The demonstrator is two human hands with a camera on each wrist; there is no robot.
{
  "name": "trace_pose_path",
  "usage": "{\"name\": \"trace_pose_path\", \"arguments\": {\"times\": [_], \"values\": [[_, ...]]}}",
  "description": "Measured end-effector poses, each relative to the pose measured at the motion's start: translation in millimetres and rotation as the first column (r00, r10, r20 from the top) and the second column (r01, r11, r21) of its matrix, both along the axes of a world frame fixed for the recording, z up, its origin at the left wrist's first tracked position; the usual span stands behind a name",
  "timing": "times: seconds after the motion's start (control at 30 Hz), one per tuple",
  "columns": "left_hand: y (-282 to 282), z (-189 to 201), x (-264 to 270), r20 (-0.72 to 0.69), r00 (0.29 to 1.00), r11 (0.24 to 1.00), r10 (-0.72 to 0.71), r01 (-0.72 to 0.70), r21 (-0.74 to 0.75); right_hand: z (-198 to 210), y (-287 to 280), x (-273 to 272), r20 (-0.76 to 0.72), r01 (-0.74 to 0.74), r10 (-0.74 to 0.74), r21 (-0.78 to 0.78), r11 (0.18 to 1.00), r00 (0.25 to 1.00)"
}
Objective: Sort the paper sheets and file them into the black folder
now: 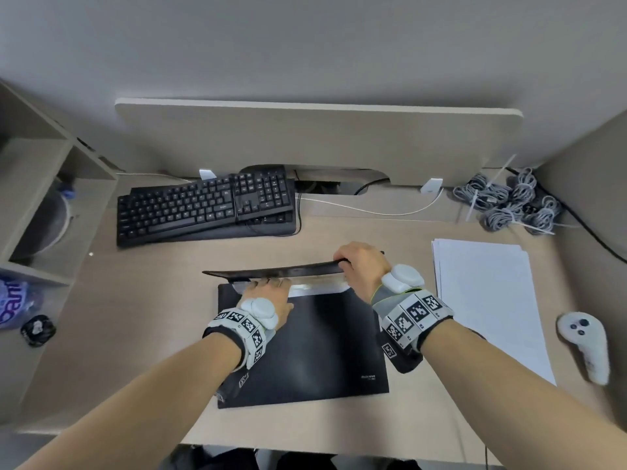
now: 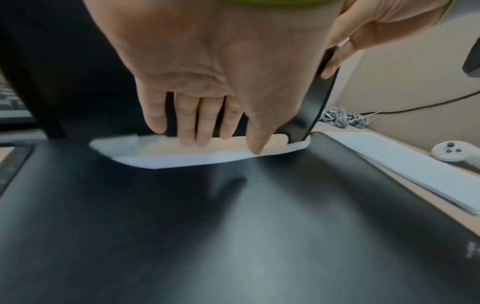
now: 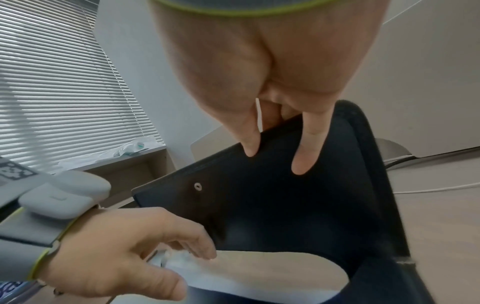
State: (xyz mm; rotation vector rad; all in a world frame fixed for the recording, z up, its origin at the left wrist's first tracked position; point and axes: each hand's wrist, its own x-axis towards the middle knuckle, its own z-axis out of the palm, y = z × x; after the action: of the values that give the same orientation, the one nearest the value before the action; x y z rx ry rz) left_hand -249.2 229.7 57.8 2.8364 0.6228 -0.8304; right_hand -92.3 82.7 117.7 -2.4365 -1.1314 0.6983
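The black folder (image 1: 305, 354) lies flat in the middle of the desk. My right hand (image 1: 349, 264) grips the right end of its flap (image 1: 278, 272) and holds it lifted, thumb and fingers (image 3: 303, 162) pinching the flap's edge (image 3: 259, 195). White sheets (image 1: 319, 289) show at the folder's mouth under the flap. My left hand (image 1: 268, 283) rests its straight fingers (image 2: 187, 135) on the edge of those sheets (image 2: 182, 158). A stack of loose white sheets (image 1: 488, 300) lies to the right of the folder.
A black keyboard (image 1: 203, 208) sits behind the folder. Bundled grey cables (image 1: 509, 201) and a white cable lie at the back right. A white controller (image 1: 587, 344) is right of the paper stack. A shelf unit and a small black object (image 1: 37, 330) stand at the left.
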Motion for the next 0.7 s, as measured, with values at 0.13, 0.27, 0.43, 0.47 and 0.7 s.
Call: {"name": "trace_pose_path", "arguments": {"times": [0.13,0.27,0.43,0.47,0.7], "values": [[-49,2,22,0.069,0.997,0.996,-0.024,0.03,-0.089,-4,-38,23,0.005,0.026,-0.026,-0.008,1.0,1.0],[-109,8,59,0.094,0.995,0.99,-0.031,0.043,-0.131,-5,-98,50,0.016,0.099,-0.099,0.003,0.995,0.995],[-195,7,114,0.093,0.991,0.968,0.095,-0.07,-0.242,-15,-197,96,-0.029,0.192,-0.194,-0.067,0.979,0.981],[-211,3,125,0.094,0.988,0.958,0.125,-0.096,-0.27,-19,-216,104,-0.037,0.211,-0.214,-0.083,0.974,0.976],[-261,-30,178,-0.018,0.893,0.774,0.451,-0.401,-0.49,-67,-305,143,-0.091,0.31,-0.332,-0.196,0.93,0.939]]}}
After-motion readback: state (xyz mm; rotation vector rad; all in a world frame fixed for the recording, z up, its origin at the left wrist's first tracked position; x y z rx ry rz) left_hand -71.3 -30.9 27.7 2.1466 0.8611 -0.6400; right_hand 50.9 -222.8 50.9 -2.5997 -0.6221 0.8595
